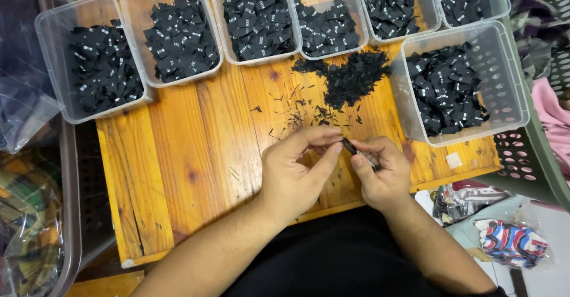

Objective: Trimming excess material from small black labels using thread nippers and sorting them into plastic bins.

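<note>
At the near edge of the wooden table [178,154], the left hand [297,175] and right hand [383,175] are meeting, fingertips pinching one small black label [351,148] between them. The label's long axis is running from far-left down to near-right, into the right hand's closed fingers. A loose pile of black scraps [350,77] is lying just beyond, clear tubs [510,89] farther off.

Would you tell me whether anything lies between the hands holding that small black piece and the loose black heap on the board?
Nothing bulky: between the hands and the black heap lie only thin scattered black scraps on the wooden board.
</note>
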